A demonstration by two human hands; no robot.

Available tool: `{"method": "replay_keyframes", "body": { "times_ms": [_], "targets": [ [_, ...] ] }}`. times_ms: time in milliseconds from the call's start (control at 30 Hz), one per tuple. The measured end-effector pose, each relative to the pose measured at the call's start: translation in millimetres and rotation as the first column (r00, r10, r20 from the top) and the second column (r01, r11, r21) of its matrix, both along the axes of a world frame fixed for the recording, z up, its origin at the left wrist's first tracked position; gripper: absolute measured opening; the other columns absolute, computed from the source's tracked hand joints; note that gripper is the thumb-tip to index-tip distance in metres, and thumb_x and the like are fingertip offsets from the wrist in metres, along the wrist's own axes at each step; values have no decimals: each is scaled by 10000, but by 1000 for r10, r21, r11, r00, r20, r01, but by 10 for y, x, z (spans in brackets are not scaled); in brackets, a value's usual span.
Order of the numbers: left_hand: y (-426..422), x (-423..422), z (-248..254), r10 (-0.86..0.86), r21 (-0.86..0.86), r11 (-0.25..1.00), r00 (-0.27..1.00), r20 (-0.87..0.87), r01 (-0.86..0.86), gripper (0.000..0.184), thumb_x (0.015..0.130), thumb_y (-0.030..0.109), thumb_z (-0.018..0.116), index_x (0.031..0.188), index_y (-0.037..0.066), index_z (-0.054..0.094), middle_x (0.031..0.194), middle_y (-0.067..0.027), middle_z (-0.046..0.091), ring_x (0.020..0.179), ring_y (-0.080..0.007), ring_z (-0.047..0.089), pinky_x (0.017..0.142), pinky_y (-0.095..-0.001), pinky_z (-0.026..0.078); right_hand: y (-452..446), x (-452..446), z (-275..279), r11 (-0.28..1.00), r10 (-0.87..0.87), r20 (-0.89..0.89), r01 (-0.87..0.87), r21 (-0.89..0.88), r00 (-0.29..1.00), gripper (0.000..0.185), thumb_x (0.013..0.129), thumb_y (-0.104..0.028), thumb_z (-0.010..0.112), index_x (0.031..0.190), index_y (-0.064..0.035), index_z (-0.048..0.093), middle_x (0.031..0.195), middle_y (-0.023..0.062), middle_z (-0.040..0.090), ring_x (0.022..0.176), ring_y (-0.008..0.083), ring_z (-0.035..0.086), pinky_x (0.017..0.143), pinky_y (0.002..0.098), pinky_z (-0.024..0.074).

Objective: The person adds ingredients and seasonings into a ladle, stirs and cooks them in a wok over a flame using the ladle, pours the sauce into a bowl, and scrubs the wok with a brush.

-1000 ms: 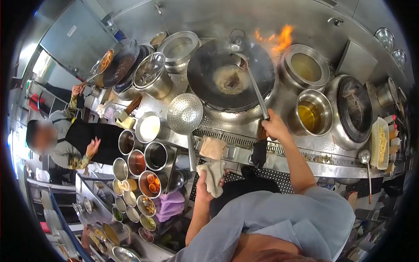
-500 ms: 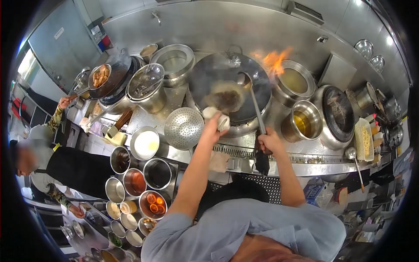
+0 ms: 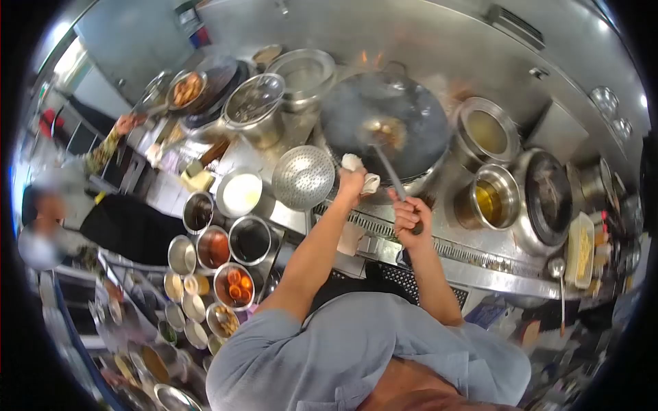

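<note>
My left hand (image 3: 352, 183) is closed around a folded white cloth (image 3: 371, 183) at the near left rim of the wok (image 3: 343, 116). Whether it grips a wok handle beneath the cloth is hidden. My right hand (image 3: 413, 218) wraps around the long handle of a ladle (image 3: 388, 168), which slopes down into the wok. The ladle's bowl rests at the small brownish food (image 3: 392, 134) in the middle, and steam blurs its outline. Left of my left hand lies a perforated strainer (image 3: 303, 177).
Small flames (image 3: 371, 59) rise behind the wok. To the right stand a pot of yellow oil (image 3: 488, 204) and a second wok (image 3: 548, 194). Several sauce containers (image 3: 213, 248) sit at the left. A co-worker's hand (image 3: 129, 123) holds a strainer of fried pieces (image 3: 188, 90).
The ladle has swung from the wok's right side into the food at its middle. The large flame on the right has shrunk, with small flames behind. The whole view has shifted.
</note>
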State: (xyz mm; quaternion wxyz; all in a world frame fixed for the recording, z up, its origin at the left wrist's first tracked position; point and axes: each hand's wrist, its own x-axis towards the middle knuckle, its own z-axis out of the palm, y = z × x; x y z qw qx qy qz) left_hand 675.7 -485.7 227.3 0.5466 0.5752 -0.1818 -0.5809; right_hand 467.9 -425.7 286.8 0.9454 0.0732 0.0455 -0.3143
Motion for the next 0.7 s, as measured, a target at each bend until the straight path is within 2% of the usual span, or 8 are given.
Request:
{"method": "replay_keyframes", "body": {
  "times_ms": [67,133,200,300,467,533,633,700],
  "targets": [
    [303,37,276,-56,-7,998,972,-227,56,246,883,218,620,1054,50,562,929,-46,642,821,-172,638,651,-353,526,-136,-212,121,989,27,-312,-70,-127,950,374,905,-120,515,1252,20,501,645,-7,476,447,84,427,381,231,354],
    [723,165,115,-172,-51,985,910,-377,165,305,886,239,641,1121,60,562,980,-38,644,833,-157,645,676,-342,544,-130,-461,254,769,-254,-884,-472,-431,393,330,868,-128,545,1185,-36,538,658,7,517,435,110,464,361,253,360],
    [1406,173,149,-211,-40,977,932,-293,209,393,881,255,650,1199,52,538,1027,-52,643,867,-154,648,689,-316,555,-210,-672,168,356,-790,-581,-918,-175,-195,408,851,-178,590,1247,-100,533,902,201,668,760,375,662,686,436,531],
    [2647,41,-202,-229,24,970,948,-221,240,477,862,241,661,1257,30,497,1043,-65,639,897,-175,641,720,-308,549,-264,-672,192,357,-831,-468,-933,-38,-299,537,868,-245,609,1373,-133,464,1119,258,630,1042,422,611,883,472,468],
    [4777,-587,-1254,-490,785,617,752,440,-57,506,746,223,687,1217,118,534,1095,-183,649,1036,-361,630,866,-448,510,-232,-383,216,0,-982,-171,-916,-402,75,471,937,-187,564,1371,-29,468,1265,202,582,1112,326,591,944,374,447],
    [5876,-964,-2583,-92,713,646,900,427,-273,396,757,202,664,1141,110,633,1149,-177,647,1073,-335,626,884,-423,512,21,31,435,-60,-941,-272,-893,-446,199,451,940,-173,565,1361,-33,484,1220,186,605,1057,272,604,901,347,461],
    [6543,-1383,-2580,314,847,428,931,187,-315,462,747,211,663,1170,31,613,1149,-228,637,1097,-348,614,896,-419,507,465,712,423,-264,-777,-363,-790,-554,514,364,935,-118,573,1293,-56,566,1021,124,665,889,145,614,763,274,491],
    [6764,-1449,-2542,-126,906,350,946,298,-239,516,751,231,653,1160,-78,587,1155,-276,618,1104,-358,608,911,-422,500,1118,1271,504,-463,-599,-366,-681,-567,712,294,917,-94,583,1201,-35,629,982,102,682,838,156,638,744,278,508]
  ]
}}
